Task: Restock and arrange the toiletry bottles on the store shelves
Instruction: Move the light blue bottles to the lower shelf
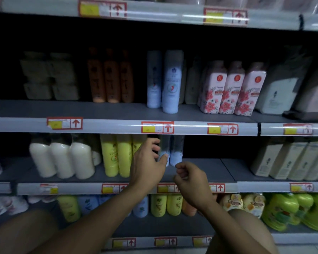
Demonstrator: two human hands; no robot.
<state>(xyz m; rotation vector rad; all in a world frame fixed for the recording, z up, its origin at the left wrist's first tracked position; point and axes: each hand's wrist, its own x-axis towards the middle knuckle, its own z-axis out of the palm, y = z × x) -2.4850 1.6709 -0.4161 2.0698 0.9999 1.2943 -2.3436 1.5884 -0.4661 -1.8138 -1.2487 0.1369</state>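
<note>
Two pale blue bottles stand side by side on the middle shelf, right of the yellow bottles, where the left hand curls its fingers and thumb around the left one, while the right hand hovers just beside it, loosely curled and holding nothing.
</note>
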